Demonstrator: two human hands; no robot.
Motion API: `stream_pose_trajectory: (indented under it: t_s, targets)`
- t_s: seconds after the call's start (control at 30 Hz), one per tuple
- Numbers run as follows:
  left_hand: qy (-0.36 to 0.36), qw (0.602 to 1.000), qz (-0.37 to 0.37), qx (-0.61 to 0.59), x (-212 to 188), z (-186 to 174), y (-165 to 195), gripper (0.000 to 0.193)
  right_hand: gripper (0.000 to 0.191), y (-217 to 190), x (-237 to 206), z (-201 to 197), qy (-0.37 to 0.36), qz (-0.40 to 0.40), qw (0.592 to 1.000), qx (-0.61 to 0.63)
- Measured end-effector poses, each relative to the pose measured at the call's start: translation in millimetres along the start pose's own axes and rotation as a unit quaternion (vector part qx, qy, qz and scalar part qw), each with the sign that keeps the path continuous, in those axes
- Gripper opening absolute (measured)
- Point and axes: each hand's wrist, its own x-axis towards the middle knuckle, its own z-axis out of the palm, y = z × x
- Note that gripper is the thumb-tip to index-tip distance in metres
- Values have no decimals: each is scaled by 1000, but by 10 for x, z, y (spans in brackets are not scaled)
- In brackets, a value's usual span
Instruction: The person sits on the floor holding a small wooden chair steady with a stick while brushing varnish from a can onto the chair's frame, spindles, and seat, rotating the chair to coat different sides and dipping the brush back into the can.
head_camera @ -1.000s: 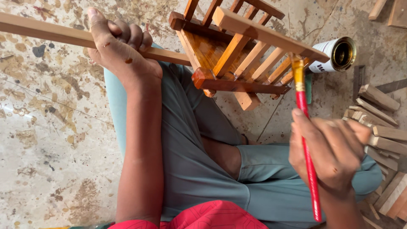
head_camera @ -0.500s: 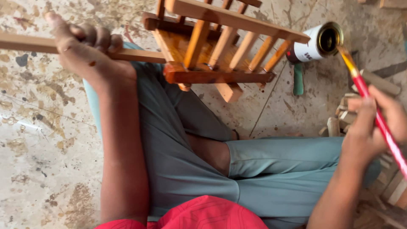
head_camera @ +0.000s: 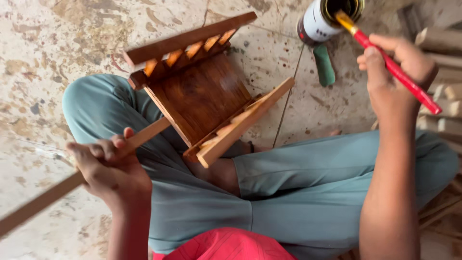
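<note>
My left hand [head_camera: 108,166] grips a long wooden stick [head_camera: 41,202] fixed to a small wooden slatted frame [head_camera: 202,96], which is held over my lap with its dark stained panel facing up. Part of the frame is stained brown; its nearer rail is still pale wood. My right hand [head_camera: 397,72] holds a red-handled paintbrush [head_camera: 399,74] whose bristle tip dips into an open can [head_camera: 327,19] standing on the floor at the upper right. I sit cross-legged in teal trousers [head_camera: 298,192].
A green object [head_camera: 325,65] lies on the stained concrete floor [head_camera: 62,48] beside the can. Several pale wooden pieces [head_camera: 445,103] are stacked at the right edge.
The frame has been turned on its stick so the stained panel faces up. My right hand has carried the brush from the frame to the can's mouth.
</note>
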Motion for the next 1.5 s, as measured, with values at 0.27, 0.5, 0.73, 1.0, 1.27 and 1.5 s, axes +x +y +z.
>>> stream_pose_trajectory:
  t_s: [0.27,0.5,0.73,1.0,1.27,1.5]
  targets:
    - [-40,991,6,128,-184,16,225,43,19,179,-83,-15,-13,-123,992,-17]
    - [49,968,-25,243,-209,-111,848,29,19,133,-120,-49,16,-144,988,-56]
    - [143,353,150,912,294,407,1598,54,11,176,-121,-43,1,-124,992,-37]
    - [-389,261,285,836,-368,649,944,87,7,144,-133,-7,14,-131,991,-38]
    - [-385,52,419,821,5,366,-39,31,17,124,-59,-135,46,-108,991,58]
    - [-462,105,317,822,189,519,108,18,16,108,-15,-136,41,-73,991,103]
